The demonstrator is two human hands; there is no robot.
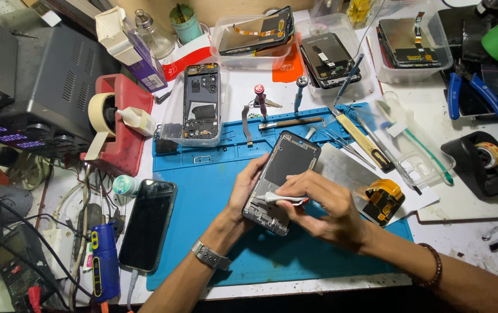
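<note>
My left hand (245,188) grips the left edge of an opened phone frame (286,165), holding it tilted above the blue work mat (202,197). My right hand (324,206) rests on the frame's lower right and pinches a small white tool (278,199) laid across the frame's lower part. A metal watch (209,255) is on my left wrist and a dark bead bracelet (432,266) on my right.
A black phone (147,223) lies on the mat's left edge. Screwdrivers (260,98), tweezers (341,142) and a thin metal sheet (347,168) sit behind the frame. Clear trays (191,124) hold phone parts. A red tape dispenser (115,124) stands left, a black one (483,162) right.
</note>
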